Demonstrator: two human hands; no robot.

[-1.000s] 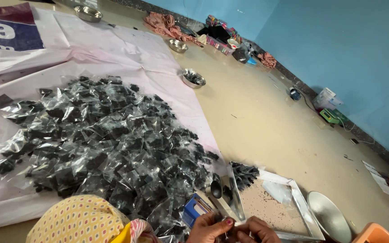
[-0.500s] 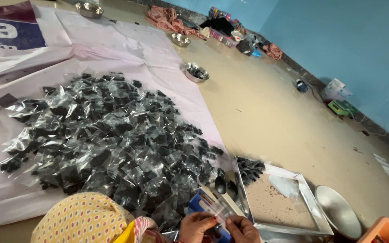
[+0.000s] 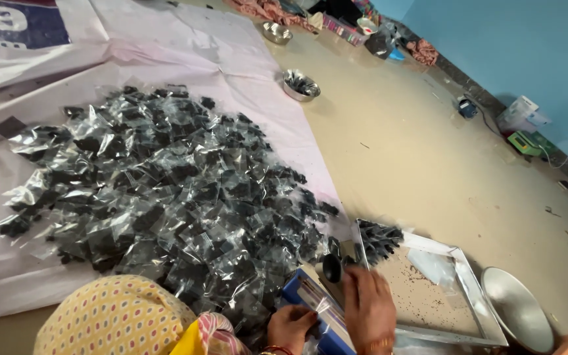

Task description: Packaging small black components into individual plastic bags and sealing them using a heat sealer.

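Observation:
My left hand (image 3: 290, 325) is closed on a small clear packet (image 3: 318, 306) that lies on a blue heat sealer (image 3: 310, 296) at the bottom edge. My right hand (image 3: 369, 309) rests over the sealer's bar, fingers bent down on it, just behind a black knob (image 3: 331, 267). A big heap of clear packets with dark contents (image 3: 159, 190) covers the white sheet (image 3: 231, 66) to the left of both hands. My knee in yellow dotted cloth (image 3: 113, 319) is at the lower left.
A flat metal tray (image 3: 468, 283) with dark crumbs and a small pile of dark pieces (image 3: 379, 236) sits right of the sealer. A steel bowl (image 3: 517, 309) stands beside it. Two more steel bowls (image 3: 300, 85) (image 3: 276, 31) lie farther off. Cloth bundles and small boxes (image 3: 524, 121) line the blue wall.
Both hands held a packet together before. Now my right hand has moved up onto the sealer's bar while my left hand stays low with the packet. The view has tilted down and to the left.

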